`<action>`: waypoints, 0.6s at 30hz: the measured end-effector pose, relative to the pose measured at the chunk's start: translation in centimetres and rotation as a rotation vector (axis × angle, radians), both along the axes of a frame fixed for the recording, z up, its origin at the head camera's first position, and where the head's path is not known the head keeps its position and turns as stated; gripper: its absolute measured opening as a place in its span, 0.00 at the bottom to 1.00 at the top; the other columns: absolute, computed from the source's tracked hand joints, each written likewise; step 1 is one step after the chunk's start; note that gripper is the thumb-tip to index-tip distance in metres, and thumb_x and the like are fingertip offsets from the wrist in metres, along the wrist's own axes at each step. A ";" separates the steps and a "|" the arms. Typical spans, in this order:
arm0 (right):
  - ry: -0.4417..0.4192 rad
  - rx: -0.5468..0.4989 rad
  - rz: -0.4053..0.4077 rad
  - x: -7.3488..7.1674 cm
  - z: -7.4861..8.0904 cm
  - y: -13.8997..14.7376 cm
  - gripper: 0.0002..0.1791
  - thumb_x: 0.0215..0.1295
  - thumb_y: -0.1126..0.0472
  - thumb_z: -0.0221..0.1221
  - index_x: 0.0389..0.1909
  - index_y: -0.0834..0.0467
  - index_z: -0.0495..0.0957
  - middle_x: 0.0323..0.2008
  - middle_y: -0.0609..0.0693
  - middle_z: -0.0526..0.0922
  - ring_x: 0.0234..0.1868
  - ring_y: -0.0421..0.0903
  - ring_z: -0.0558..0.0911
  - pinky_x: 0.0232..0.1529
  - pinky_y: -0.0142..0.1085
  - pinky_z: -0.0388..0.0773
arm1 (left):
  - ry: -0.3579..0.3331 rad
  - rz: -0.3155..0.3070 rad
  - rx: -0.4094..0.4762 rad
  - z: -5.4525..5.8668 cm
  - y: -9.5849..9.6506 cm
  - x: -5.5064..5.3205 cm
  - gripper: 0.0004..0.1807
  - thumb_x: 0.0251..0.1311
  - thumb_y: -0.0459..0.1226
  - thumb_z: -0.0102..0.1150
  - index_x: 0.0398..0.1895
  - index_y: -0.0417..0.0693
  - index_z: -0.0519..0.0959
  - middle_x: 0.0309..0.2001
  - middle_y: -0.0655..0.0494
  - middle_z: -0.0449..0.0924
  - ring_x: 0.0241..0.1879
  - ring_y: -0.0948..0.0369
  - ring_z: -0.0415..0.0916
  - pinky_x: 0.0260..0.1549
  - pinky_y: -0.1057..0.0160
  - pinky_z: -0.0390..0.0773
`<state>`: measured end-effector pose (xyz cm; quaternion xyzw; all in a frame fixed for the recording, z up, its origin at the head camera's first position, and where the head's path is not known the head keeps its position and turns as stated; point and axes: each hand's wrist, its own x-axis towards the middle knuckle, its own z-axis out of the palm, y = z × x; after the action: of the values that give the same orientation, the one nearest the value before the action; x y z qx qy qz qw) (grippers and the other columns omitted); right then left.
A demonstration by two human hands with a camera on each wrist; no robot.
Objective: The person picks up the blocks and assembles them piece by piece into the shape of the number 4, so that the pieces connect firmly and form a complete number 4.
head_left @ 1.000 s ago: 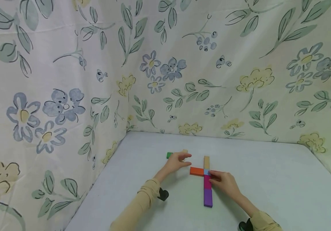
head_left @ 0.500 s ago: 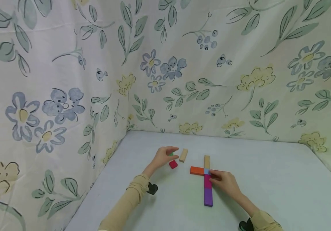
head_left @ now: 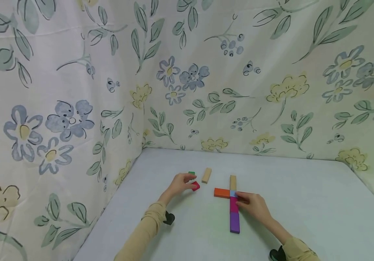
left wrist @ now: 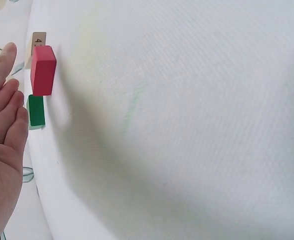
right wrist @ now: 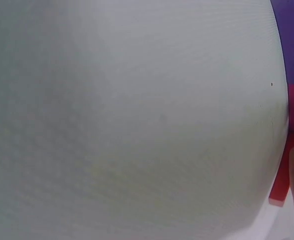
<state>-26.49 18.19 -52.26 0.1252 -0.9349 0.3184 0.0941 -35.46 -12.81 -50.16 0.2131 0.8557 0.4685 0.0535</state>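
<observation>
Basically, left hand [head_left: 179, 184] is nearer — parted, no hold evident. Red block [left wrist: 43, 70] lies just off its tips, touch unclear, just on the near side of green block [left wrist: 37, 110]; long axis unclear. Right hand [head_left: 254, 206] — well right of green block, can't tell if pinching.

Head view forward-down, wrist views nearer, all sharing white tabletop [head_left: 304, 203]
</observation>
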 end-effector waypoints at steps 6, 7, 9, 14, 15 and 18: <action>-0.033 -0.002 -0.014 -0.2 0.0 0.0 0.22 0.54 0.63 0.67 0.51 0.61 0.80 0.47 0.58 0.84 0.48 0.54 0.83 0.47 0.45 0.81 | -0.020 0.008 -0.036 -0.5 -0.2 0.1 0.23 0.54 0.31 0.66 0.54 0.35 0.77 0.54 0.42 0.79 0.58 0.48 0.74 0.58 0.55 0.74; -0.041 -0.010 -0.020 -0.2 0.1 0.0 0.22 0.54 0.63 0.67 0.51 0.61 0.80 0.48 0.58 0.84 0.48 0.53 0.83 0.47 0.45 0.80 | -0.024 0.010 -0.037 -0.5 -0.2 0.2 0.23 0.53 0.31 0.66 0.54 0.34 0.77 0.54 0.41 0.79 0.58 0.48 0.74 0.58 0.55 0.74; -0.041 -0.015 -0.020 -0.2 0.1 0.0 0.22 0.53 0.63 0.67 0.51 0.61 0.80 0.48 0.57 0.84 0.48 0.53 0.83 0.47 0.44 0.81 | -0.026 0.010 -0.042 -0.7 -0.2 0.2 0.23 0.52 0.31 0.67 0.54 0.34 0.76 0.54 0.41 0.79 0.58 0.48 0.74 0.57 0.55 0.74; -0.039 -0.020 -0.012 -0.2 0.1 0.0 0.22 0.53 0.64 0.67 0.51 0.61 0.80 0.47 0.58 0.84 0.47 0.52 0.84 0.46 0.43 0.81 | -0.016 0.003 -0.048 -1.0 -0.3 0.2 0.24 0.52 0.29 0.66 0.54 0.34 0.76 0.54 0.41 0.78 0.57 0.48 0.75 0.57 0.54 0.75; -0.040 -0.020 -0.012 -0.2 0.1 0.0 0.22 0.53 0.64 0.67 0.51 0.61 0.80 0.47 0.57 0.84 0.47 0.52 0.84 0.46 0.42 0.81 | -0.011 0.003 -0.052 -1.0 -0.3 0.2 0.24 0.52 0.29 0.66 0.54 0.34 0.76 0.54 0.41 0.79 0.57 0.49 0.75 0.57 0.54 0.75; -0.042 -0.026 -0.013 -0.2 0.1 0.0 0.22 0.53 0.64 0.67 0.51 0.61 0.80 0.47 0.57 0.84 0.47 0.52 0.84 0.45 0.42 0.81 | 0.010 0.001 -0.063 -1.1 -0.3 0.2 0.23 0.52 0.30 0.67 0.54 0.35 0.77 0.53 0.41 0.79 0.56 0.49 0.76 0.56 0.54 0.75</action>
<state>-26.71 18.22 -52.20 0.1114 -0.9333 0.3324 0.0778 -35.25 -13.13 -51.30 0.2133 0.8704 0.4402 0.0555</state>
